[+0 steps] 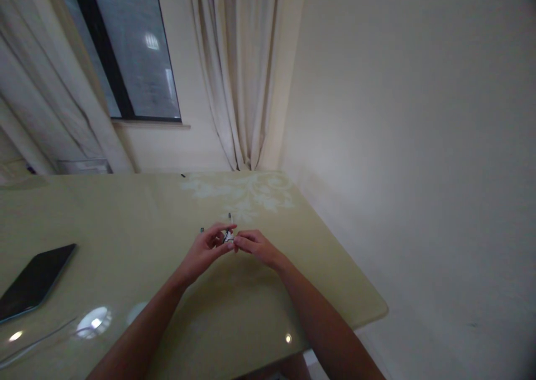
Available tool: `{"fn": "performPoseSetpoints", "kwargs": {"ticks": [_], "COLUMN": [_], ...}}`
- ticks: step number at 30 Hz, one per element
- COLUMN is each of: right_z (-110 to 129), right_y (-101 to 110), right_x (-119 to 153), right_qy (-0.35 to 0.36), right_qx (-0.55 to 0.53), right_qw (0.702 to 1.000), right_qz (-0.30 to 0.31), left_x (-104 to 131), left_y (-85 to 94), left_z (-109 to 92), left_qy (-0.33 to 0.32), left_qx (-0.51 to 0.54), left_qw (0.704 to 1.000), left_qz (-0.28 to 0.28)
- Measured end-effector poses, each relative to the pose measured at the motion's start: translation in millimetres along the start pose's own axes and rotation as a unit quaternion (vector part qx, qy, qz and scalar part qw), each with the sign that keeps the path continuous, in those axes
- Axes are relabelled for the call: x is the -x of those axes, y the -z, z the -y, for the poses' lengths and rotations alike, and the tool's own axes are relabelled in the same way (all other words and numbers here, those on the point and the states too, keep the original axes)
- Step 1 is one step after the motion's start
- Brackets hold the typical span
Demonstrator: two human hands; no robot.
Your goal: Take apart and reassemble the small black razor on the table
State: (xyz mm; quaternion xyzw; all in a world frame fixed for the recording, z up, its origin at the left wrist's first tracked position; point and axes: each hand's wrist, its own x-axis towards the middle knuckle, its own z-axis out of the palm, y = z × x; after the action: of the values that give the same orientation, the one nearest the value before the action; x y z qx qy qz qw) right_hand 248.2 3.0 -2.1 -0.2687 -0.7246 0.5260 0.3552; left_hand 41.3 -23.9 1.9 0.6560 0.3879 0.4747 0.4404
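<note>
My left hand (205, 249) and my right hand (260, 247) meet above the pale glossy table (226, 313). Between their fingertips is a small white piece with dark lines (228, 236), too small to name. The left thumb and fingers are closed around it, and the right fingers pinch its right side. Just beyond the left fingers shows a thin stick with a dark tip (230, 217); its lower part is hidden by the hand. A small dark bit (201, 230) appears by the left knuckles.
A black tablet (37, 279) lies at the left. Nearer the front edge runs a pale cable (37, 344). A tiny dark piece (183, 175) rests at the far edge. Curtains (238, 73) and a window (138, 51) are behind the table; a plain wall (402, 145) borders its right side.
</note>
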Motion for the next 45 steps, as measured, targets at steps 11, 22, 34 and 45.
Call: {"fn": "performPoseSetpoints", "kwargs": {"ticks": [11, 22, 34, 45], "right_z": [7, 3, -7, -14], "right_y": [2, 2, 62, 81], "right_x": [5, 1, -5, 2], "right_qy": [-0.038, -0.024, -0.032, 0.006], "right_qx": [-0.032, -0.079, -0.281, -0.332], "right_qw": [0.999, 0.997, 0.903, 0.844], "right_qz": [0.012, -0.005, -0.323, -0.421], "left_x": [-1, 0, -61, -138], "left_y": [4.7, 4.9, -48.9, -133.7], "left_z": [0, -1, 5, 36], "left_qy": [0.006, -0.013, -0.042, 0.097], "left_qx": [-0.040, -0.030, -0.364, -0.419], "left_qw": [0.999, 0.999, 0.930, 0.901], "left_qz": [0.011, -0.033, 0.035, 0.056]}}
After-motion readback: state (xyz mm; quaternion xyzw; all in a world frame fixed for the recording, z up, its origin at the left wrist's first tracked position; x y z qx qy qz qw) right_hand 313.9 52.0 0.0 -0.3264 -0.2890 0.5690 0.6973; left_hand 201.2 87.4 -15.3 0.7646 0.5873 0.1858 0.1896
